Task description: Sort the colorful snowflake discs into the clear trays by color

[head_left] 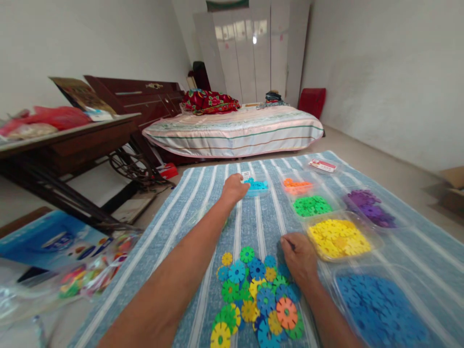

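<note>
My left hand (234, 187) is stretched far forward, its fingers curled at the left edge of a small clear container with light blue plastic pieces (257, 185). Whatever those fingers may hold is hidden. My right hand (300, 256) rests closed on the cloth, between the loose pile and the yellow container; I cannot see inside its fist. Close to me lies a loose pile of notched plastic discs (266, 300) in green, blue, yellow and orange. The orange disc (286, 313) lies on top near the right side of the pile.
Clear containers hold orange pieces (295, 183), green pieces (312, 206), yellow pieces (339, 238), purple pieces (368, 205) and dark blue pieces (379, 309). A striped cloth (174, 212) covers the table. A red and white box (322, 166) lies at the far right; a bed (235, 133) stands beyond.
</note>
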Available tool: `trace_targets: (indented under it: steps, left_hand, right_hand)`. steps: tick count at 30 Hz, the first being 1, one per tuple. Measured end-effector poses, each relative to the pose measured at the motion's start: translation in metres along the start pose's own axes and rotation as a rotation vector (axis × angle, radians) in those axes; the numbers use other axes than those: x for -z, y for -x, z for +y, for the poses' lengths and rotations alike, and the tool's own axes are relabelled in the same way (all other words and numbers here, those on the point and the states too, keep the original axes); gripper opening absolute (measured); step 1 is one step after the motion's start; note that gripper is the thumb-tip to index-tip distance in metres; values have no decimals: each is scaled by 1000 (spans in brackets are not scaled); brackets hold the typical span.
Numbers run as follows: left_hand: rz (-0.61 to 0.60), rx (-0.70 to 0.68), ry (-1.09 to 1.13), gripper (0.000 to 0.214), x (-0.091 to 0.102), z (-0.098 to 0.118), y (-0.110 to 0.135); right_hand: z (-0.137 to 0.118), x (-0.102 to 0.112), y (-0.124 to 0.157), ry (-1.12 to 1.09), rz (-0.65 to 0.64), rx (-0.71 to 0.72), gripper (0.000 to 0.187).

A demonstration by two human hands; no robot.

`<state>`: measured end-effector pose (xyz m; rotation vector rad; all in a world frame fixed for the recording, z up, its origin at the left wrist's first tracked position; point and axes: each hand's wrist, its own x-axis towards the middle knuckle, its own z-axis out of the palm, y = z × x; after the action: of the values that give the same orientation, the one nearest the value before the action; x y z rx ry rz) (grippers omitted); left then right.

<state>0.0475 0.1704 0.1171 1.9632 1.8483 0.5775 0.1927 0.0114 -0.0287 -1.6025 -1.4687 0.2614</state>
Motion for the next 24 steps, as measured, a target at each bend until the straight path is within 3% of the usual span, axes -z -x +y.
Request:
trace_targets:
  steps: [3,5,9,11,15,24]
  left_hand:
    - [-166,-103,-90,20,-5,3,18]
    - [-347,-185,-123,8,-14,1,44]
    - [-678,-421,-293,5,-33,-7,93]
    - [-711,-494,-388,5,-40,-10,105]
    - [-691,-472,-386,11,-48,-13,110]
    - [-738,-349,-71,8,-59,-27,103]
  right_hand:
    - [-1,1,-1,-1,-18,-22,27]
    - [-2,2,-2,1,-20,-27,27]
    - [-4,4,-2,0,-11,-40,27]
    - [-4,5,-2,-3,-18,-48,27]
    - [-3,4,-1,-9,-17,-43,27]
    - [-2,3,-2,-19,-30,-33,26]
